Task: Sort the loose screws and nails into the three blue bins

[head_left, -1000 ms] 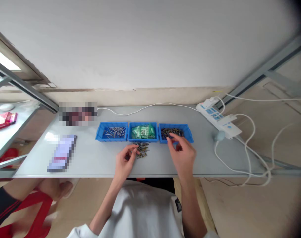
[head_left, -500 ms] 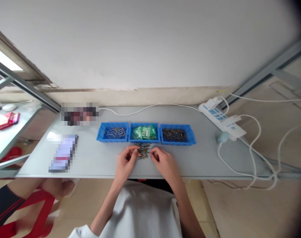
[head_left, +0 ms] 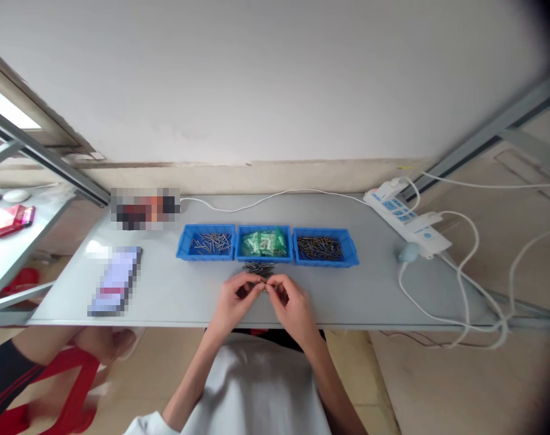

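My left hand [head_left: 238, 298] and my right hand [head_left: 291, 302] meet near the front of the table, both closed in a pinch. Between their fingertips shows a small brass-coloured metal piece [head_left: 264, 287], too small to name and partly hidden by the fingers. Just beyond the fingertips lies a loose pile of dark screws [head_left: 258, 267]. Behind it, three blue bins stand in a row: the left bin [head_left: 182, 244] has thin silvery screws or nails in it, the middle bin [head_left: 264, 260] green-and-clear plastic packets [head_left: 264, 242], and the right bin [head_left: 349, 251] many bronze-dark screws [head_left: 319, 248].
A phone [head_left: 116, 279], blurred out, lies at the left of the grey table [head_left: 175, 296]. A pixelated object [head_left: 145, 209] sits behind it. On the right are a white power strip [head_left: 404, 220] and looping cables [head_left: 465, 302]. A person's leg [head_left: 43, 350] shows at lower left.
My hands have come together from either side of the pile, my right moving left and my left slightly right and nearer me. Their fingertips now meet at the brass-coloured piece.
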Demonstrator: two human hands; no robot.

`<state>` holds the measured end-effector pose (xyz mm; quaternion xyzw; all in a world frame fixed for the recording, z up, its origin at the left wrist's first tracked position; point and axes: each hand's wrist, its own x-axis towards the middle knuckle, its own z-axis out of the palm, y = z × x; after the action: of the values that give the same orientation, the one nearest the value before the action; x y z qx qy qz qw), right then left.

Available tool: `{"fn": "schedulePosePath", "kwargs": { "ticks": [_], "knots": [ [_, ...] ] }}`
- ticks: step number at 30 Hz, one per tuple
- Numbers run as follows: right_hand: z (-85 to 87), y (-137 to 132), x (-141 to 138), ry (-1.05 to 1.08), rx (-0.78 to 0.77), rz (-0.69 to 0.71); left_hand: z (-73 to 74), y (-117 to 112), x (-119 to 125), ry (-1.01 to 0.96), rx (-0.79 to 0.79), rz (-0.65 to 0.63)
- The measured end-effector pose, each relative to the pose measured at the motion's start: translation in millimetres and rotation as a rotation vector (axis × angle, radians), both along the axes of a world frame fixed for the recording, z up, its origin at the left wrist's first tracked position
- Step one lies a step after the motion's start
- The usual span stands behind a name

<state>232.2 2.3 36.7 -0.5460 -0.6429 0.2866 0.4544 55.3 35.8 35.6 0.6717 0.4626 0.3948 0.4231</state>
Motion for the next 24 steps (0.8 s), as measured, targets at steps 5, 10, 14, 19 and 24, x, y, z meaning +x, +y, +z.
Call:
{"fn": "schedulePosePath", "kwargs": {
  "ticks": [5, 10, 14, 19, 24],
  "knots": [
    [0.2, -3.2, 5.1, 0.045, -0.005, 0.029, 2.1, 0.7, 1.3, 0.005, 0.041, -0.013],
    [5.3, -5.9, 5.8, 0.081, 0.002, 0.075, 0.0, -1.7, 2.2, 0.029, 0.035, 0.028],
    [6.8, -7.8, 5.3, 0.081, 0.004, 0.07, -1.1, -3.2, 1.2, 0.064, 0.035, 0.08],
    [6.0, -8.3, 5.2, 0.101, -0.012, 0.009, -2.6, -4.0, 1.0, 0.075, 0.004, 0.061],
    [7.2, -8.7, 4.5, 0.096, -0.001, 0.016, -5.9, -4.5, 1.8, 0.095, 0.008, 0.039]
  ]
}}
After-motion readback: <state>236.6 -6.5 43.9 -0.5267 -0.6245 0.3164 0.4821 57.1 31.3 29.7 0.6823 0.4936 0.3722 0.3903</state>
